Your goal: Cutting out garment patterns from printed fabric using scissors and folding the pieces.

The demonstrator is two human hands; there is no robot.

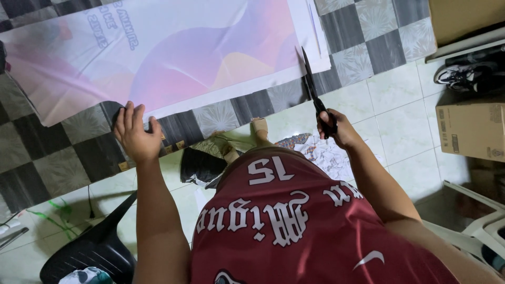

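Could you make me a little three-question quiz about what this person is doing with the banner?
1. True or false: the right hand holds black scissors.
2. Where does the left hand rest? A) on a cardboard box B) on the lower edge of the printed banner C) on a shoe
3. Fill in: the scissor blades sit at the banner's ___ end, as seen in the picture.

Key: 1 true. 2 B. 3 right.
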